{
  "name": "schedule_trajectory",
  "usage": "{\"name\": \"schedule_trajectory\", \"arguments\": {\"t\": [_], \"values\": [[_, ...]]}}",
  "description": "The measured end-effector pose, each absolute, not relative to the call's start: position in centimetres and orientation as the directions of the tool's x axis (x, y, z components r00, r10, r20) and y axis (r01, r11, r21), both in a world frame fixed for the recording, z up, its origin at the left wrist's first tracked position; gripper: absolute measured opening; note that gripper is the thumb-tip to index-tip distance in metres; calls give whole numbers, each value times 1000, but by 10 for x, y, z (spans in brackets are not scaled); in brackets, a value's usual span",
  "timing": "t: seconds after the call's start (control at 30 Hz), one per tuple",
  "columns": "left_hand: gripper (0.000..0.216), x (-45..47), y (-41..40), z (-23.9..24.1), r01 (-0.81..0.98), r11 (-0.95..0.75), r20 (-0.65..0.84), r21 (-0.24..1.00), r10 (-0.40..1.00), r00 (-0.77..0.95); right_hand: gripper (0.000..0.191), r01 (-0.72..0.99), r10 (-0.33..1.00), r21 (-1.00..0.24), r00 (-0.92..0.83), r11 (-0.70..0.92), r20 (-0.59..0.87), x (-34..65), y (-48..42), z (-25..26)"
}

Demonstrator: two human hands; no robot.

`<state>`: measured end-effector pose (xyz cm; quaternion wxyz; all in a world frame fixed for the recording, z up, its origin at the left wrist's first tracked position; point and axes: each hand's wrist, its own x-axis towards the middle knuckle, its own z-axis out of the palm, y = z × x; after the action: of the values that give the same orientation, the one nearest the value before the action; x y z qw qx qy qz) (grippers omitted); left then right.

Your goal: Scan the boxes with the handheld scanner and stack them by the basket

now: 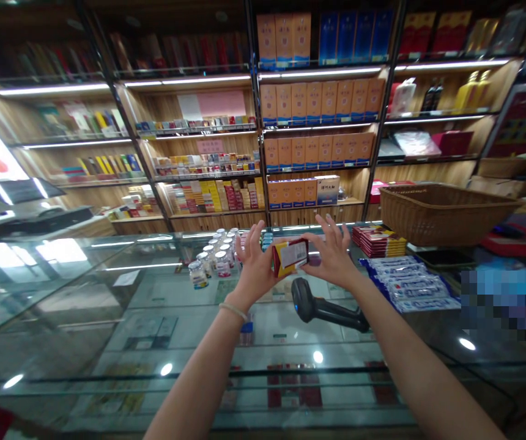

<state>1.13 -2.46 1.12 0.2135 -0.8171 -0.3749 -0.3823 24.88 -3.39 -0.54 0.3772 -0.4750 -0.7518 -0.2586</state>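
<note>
Between my two hands, a small red and yellow box (291, 256) is held up above the glass counter, its pale barcode label facing me. My left hand (259, 263) pinches its left end, and my right hand (331, 253) grips the right end; on both, the other fingers are raised. Just below the box, a black barcode scanner (325, 307) lies on the glass. Small white-capped jars (221, 260) stand in a group beyond my left hand. To the right of my right hand are a stack of red and yellow packets (379, 241) and blue-and-white wrapped packs (412, 286).
A wicker basket (446, 214) stands at the right on the counter. The glass counter (162, 330) has goods on shelves beneath it. Behind it, lit wall shelves hold orange boxes (320, 101) and other packages. A computer monitor (10, 192) is at the far left.
</note>
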Motion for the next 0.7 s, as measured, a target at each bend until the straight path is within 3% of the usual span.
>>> {"name": "schedule_trajectory", "arguments": {"t": [0.17, 0.27, 0.37, 0.7], "values": [[81, 9, -15, 4, 785, -620, 763, 18, 515, 389, 63, 915, 513, 47, -266, 400, 817, 249, -33, -7], [103, 6, -10, 3, 795, -601, 771, 84, 545, 331, 63, 934, 515, 49, -238, 354, 823, 251, -33, -6], [118, 0, -9, 5, 812, -580, 799, 60, 516, 309, 60, 951, 518, 71, -226, 301, 825, 250, -32, -4], [95, 0, -19, 10, 857, -500, 794, -124, 467, 388, 58, 939, 532, 125, -287, 320, 796, 232, -33, -5]]}}
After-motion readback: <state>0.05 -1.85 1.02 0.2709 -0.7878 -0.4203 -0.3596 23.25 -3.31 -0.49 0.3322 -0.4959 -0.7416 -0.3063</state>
